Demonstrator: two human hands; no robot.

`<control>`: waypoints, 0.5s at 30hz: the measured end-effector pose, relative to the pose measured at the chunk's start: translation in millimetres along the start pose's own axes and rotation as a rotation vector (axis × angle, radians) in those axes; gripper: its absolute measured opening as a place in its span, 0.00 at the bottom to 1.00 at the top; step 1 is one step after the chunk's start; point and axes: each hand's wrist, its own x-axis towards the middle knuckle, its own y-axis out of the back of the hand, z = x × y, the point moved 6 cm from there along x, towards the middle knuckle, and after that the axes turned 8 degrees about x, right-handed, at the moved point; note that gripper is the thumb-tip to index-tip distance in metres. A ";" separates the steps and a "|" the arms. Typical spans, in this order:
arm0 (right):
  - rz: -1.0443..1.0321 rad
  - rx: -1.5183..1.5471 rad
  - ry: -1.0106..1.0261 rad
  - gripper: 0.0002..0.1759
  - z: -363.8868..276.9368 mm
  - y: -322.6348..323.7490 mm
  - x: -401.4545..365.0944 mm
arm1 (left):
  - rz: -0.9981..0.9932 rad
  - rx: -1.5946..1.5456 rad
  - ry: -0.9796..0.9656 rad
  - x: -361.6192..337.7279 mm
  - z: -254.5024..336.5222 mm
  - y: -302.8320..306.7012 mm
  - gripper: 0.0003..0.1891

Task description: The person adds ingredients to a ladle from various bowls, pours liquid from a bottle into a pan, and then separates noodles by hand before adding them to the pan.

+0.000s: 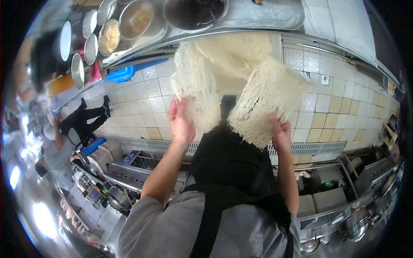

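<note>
My left hand [181, 122] pinches the outer edge of a pale cream, lacy net-like sheet [197, 81], which hangs in loose folds. On the other side my right hand [281, 134], thumb against fingers, grips the lower edge of a second lacy stretch [266, 99] with a ragged, fringed end. Between them, more of the thin cream material [234, 49] drapes over a pale bin [235, 87] at the counter's edge. Whether both stretches are one sheet I cannot tell. My black apron [234, 159] is right behind the material.
Beyond the bin runs a metal counter with a pan of dark liquid [195, 15], a shallow tray [264, 15] and several metal bowls [137, 19]. A blue plastic item [122, 74] is under its left part. Another person [64, 142] is at the far left. Behind me are stoves [129, 175].
</note>
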 end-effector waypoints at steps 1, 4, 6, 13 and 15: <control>-0.035 -0.072 -0.012 0.21 0.5 -3.1 0.8 | -0.002 -0.003 0.004 9.8 -6.4 1.7 0.17; -0.098 -0.183 -0.042 0.21 -0.2 -14.5 -3.3 | 0.005 0.029 0.072 19.1 -12.0 6.6 0.17; -0.127 -0.223 -0.043 0.22 -3.7 -22.7 -3.2 | -0.194 0.016 0.195 12.7 -12.9 -15.5 0.18; -0.156 -0.305 0.116 0.20 -14.0 -31.4 -2.3 | 0.028 0.116 -0.237 7.8 -23.5 -62.6 0.21; -0.139 -0.348 0.163 0.19 -21.4 -25.6 -3.2 | -0.033 0.098 -0.156 16.9 -25.9 -65.3 0.22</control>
